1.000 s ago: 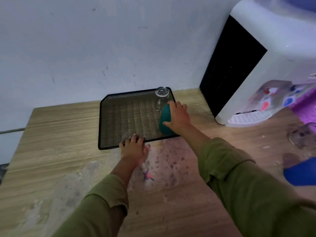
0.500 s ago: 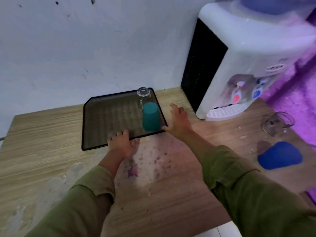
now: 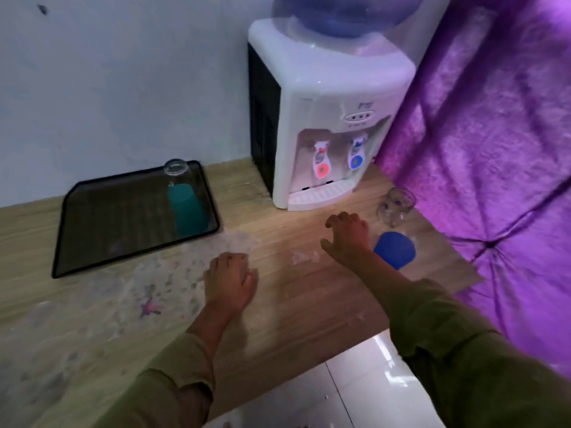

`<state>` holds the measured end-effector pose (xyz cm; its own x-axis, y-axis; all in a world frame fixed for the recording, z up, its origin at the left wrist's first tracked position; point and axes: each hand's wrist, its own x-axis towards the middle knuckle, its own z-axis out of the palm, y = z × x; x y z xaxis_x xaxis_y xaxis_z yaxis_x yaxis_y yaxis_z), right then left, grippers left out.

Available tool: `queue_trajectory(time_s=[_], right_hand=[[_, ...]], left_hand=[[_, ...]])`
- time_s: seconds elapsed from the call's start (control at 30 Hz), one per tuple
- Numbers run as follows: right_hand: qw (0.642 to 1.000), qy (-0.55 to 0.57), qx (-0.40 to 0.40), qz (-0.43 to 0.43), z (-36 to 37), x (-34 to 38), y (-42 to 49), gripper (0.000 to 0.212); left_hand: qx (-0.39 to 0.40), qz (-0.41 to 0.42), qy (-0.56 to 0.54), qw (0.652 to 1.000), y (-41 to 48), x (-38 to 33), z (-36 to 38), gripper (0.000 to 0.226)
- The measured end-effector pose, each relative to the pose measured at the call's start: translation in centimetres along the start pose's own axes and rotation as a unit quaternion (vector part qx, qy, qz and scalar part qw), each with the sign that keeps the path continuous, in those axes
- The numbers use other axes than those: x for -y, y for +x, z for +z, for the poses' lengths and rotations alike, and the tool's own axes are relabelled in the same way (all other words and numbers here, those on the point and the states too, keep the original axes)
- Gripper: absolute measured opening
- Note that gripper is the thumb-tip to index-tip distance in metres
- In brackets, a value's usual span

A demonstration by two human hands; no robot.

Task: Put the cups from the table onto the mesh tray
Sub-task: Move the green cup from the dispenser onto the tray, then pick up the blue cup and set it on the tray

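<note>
Two cups sit on the mesh tray [image 3: 92,230]: teal cup [image 3: 187,211] and clear glass [image 3: 175,167]. Blue cup [image 3: 397,250] and glass mug [image 3: 395,206] wait beside the water dispenser [image 3: 324,118], purple curtain [image 3: 494,149] close behind. Right hand [image 3: 350,237] hovers spread and empty near the blue cup; left hand [image 3: 230,281] rests loosely curled on the table [image 3: 293,304].

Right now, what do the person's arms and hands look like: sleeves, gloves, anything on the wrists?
Both arms wear loose, long olive-green sleeves with plain cuffs that end short of the wrists. The left hand and right hand are bare: no gloves show. No rings, watch or bands can be seen on either, though the picture is a little blurred. The cloth shows no print or markings.
</note>
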<state>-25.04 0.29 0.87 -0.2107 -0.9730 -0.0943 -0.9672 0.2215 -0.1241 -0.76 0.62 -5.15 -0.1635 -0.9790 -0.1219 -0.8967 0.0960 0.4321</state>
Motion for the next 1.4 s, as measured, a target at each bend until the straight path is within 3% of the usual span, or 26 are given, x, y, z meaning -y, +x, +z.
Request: queue_trajectory(time_s=[0.1,0.23,0.4,0.57,0.63,0.7,0.77,0.9,1.1,1.23,1.4], right_hand=[[0.998,-0.061,0.013,0.033,-0.8,-3.5,-1.0,0.06],[0.982,-0.098,0.124,0.107,-1.1,-6.7,-2.0,0.082],[0.981,-0.04,0.126,0.143,-1.4,-8.8,-2.8,0.062],[0.989,0.025,0.104,0.107,-1.4,-8.2,-2.0,0.063],[0.987,0.099,0.093,0.082,-1.3,-7.2,-1.6,0.064],[0.978,0.18,0.084,0.064,-1.3,-5.4,-1.3,0.066],[0.956,0.275,0.083,0.053,-1.2,-3.0,-0.9,0.065],[0.92,0.378,0.099,0.008,-0.4,2.0,-0.4,0.061],[0.898,0.416,0.136,-0.048,0.9,9.4,0.0,0.06],[0.887,0.422,0.173,-0.072,2.0,14.1,0.6,0.065],[0.867,0.464,0.18,-0.029,3.2,18.5,2.1,0.055]], left_hand=[[0.032,-0.004,0.043,0.999,-1.1,-1.3,2.4,0.049],[0.066,-0.018,0.085,0.994,-2.0,-1.6,4.1,0.048],[0.069,-0.032,0.089,0.993,-2.5,-1.5,4.6,0.052],[0.047,-0.034,0.082,0.995,-2.8,-2.1,4.0,0.046],[0.033,-0.035,0.023,0.999,-2.6,-2.7,3.8,0.048],[0.042,-0.045,-0.102,0.993,-2.0,-3.1,3.1,0.054],[0.063,-0.046,-0.227,0.971,-1.5,-3.3,2.0,0.054],[0.073,-0.072,-0.33,0.938,-0.7,-2.7,-0.4,0.058],[0.042,-0.144,-0.467,0.872,0.7,1.4,-3.1,0.05],[-0.02,-0.193,-0.554,0.81,1.7,4.7,-4.8,0.04],[-0.09,-0.222,-0.595,0.767,2.9,9.0,-6.8,0.031]])
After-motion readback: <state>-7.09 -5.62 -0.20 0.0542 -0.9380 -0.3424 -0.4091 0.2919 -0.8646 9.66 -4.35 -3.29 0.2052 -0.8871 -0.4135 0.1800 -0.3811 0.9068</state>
